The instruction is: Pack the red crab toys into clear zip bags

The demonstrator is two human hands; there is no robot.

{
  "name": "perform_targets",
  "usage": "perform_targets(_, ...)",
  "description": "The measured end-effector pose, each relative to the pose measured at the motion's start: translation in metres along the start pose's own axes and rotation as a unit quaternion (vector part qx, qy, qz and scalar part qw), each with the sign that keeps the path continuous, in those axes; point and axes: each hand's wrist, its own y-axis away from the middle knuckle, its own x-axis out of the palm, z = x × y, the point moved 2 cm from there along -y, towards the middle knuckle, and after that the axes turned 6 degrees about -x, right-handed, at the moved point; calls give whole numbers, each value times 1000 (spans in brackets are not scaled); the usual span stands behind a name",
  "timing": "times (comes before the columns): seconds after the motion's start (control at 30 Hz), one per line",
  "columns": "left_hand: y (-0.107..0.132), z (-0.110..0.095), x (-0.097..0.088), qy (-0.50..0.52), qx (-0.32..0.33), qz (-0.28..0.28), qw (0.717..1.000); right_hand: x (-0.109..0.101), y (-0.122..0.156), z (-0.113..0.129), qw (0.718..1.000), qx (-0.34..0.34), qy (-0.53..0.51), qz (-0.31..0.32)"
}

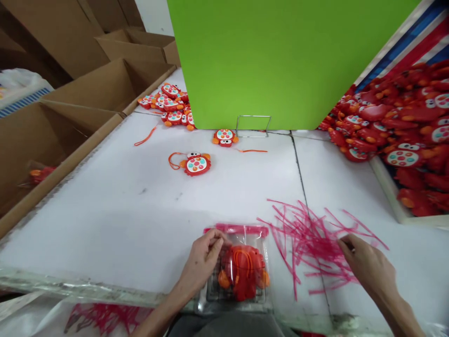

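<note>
Sitting far left: open cardboard boxes (66,157) hugging the table edge, probably so they're in easy reach. One has a red toy (42,174) in it that looks bagged.
Back-left heap: a pile of red toys (171,105), faces mostly up, with a loose orange strap (145,136) lying nearby.
Single toy: one crab-looking toy (197,164) on the open tabletop, strap looped out beside it.
Left hand: the left hand (204,257) curls over the upper left of the bag, likely to steady it. Fingertips are bunched close, but can't tell if they're pinching plastic or just resting on it.
Clear bag: the clear bag (262,243) lies flat at the near edge, right in front of the person, with a pink band along its top. Packed toy (247,274) inside is back-up, orange cord on top.
Green board: green board (273,61) upright at the back, maybe keeping the toy heaps apart.
Pink strips: messy pile of pink strips (315,241) between the hands.
Right hand: the right hand (373,264) is at that pile's right side, thumb and finger close; can't tell whether a strip's between them.
Far right: tray (386,192) heaped with more toys.
</note>
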Motion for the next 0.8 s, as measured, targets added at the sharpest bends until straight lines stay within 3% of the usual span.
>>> perform_targets(0.1, 0, -1, 1, 33, -22, 12, 999, -19, 6, -4, 994, -57, -90, 22)
perform_targets(0.2, 0, -3, 2, 52, -24, 21, 998, -42, 3, -3, 966, -117, -228, 40)
perform_targets(0.3, 1, -4, 2, 55, -13, 22, 998, -55, -1, 8, 971, -93, -219, -21)
perform_targets(0.37, 2, -5, 2, 55, -7, 23, 998, -56, 2, 29, 974, -66, -205, -73)
perform_targets(0.4, 2, -5, 3, 57, -7, 24, 998, -54, 5, 45, 970, -74, -222, -67)
perform_targets(0.53, 4, -7, 4, 69, -23, 22, 997, -39, 17, 120, 912, -189, -348, 109)
perform_targets(0.6, 4, -8, 4, 69, -24, 26, 997, -30, 16, 146, 881, -207, -394, 162)
perform_targets(0.7, 5, -8, 4, 59, -12, 33, 998, -16, 10, 165, 841, -198, -461, 204)
perform_targets(0.8, 6, -7, 2, 84, -19, 42, 995, -5, 6, 166, 803, -203, -516, 217)
